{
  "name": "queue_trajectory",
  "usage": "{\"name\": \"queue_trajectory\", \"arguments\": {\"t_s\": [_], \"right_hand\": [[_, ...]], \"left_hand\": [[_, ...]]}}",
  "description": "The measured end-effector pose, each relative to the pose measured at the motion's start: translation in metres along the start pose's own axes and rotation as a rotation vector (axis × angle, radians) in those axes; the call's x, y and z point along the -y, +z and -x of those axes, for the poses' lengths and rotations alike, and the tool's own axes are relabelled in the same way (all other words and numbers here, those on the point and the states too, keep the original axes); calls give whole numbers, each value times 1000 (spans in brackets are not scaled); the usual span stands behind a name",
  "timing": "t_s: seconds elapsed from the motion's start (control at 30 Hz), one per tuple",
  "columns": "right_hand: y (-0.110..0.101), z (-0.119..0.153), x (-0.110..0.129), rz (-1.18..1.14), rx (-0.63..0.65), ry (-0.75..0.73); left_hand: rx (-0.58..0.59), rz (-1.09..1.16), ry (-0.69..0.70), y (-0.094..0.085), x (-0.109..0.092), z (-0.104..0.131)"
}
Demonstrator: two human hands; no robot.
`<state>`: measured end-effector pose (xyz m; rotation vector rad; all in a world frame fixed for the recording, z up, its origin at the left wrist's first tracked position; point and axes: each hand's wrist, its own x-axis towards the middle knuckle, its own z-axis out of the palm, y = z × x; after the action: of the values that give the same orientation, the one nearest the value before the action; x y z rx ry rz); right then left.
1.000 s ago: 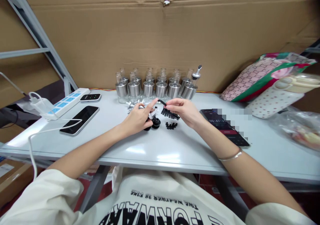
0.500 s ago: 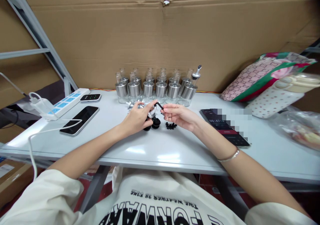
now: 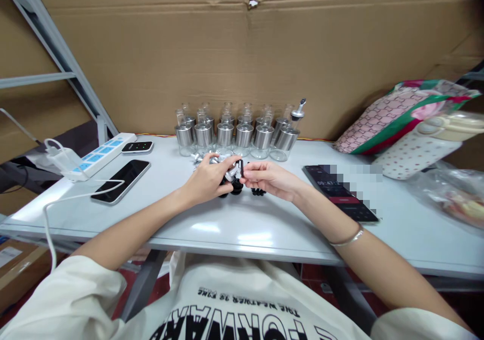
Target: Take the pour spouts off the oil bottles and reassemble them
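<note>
My left hand (image 3: 209,180) is closed around a silvery pour spout (image 3: 231,173), whose lower part is covered by the fingers. My right hand (image 3: 266,178) pinches a thin, bent black piece (image 3: 242,166) against the spout's right side; its kind is unclear. Under the hands sit black ribbed stoppers (image 3: 237,186). Several small black parts (image 3: 258,191) lie beside them, below my right fingers. More metal spouts (image 3: 200,157) are heaped behind my left hand.
Glass bottles with metal sleeves (image 3: 244,136) stand in rows at the back; one holds a pourer (image 3: 298,111). Left are a phone (image 3: 121,181), a power strip (image 3: 106,153) and a small device (image 3: 137,147). Right are another phone (image 3: 340,194), a spotted flask (image 3: 419,148) and a patterned bag (image 3: 401,113).
My right hand has moved slightly down and left. The black piece has turned from a slant to an upright bend close against the spout. My left hand has barely moved.
</note>
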<state>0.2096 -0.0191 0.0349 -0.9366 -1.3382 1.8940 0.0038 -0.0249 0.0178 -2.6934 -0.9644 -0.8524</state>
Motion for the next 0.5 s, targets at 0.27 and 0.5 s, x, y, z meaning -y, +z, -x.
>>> {"name": "queue_trajectory", "arguments": {"t_s": [0.27,0.5], "right_hand": [[3,1,-1,106,-19,-68],[4,-2,-4,309,-167,-200]], "left_hand": [[-12,7,14,-3,-2,-1],[14,2,-26,-1,-3,-1]]}}
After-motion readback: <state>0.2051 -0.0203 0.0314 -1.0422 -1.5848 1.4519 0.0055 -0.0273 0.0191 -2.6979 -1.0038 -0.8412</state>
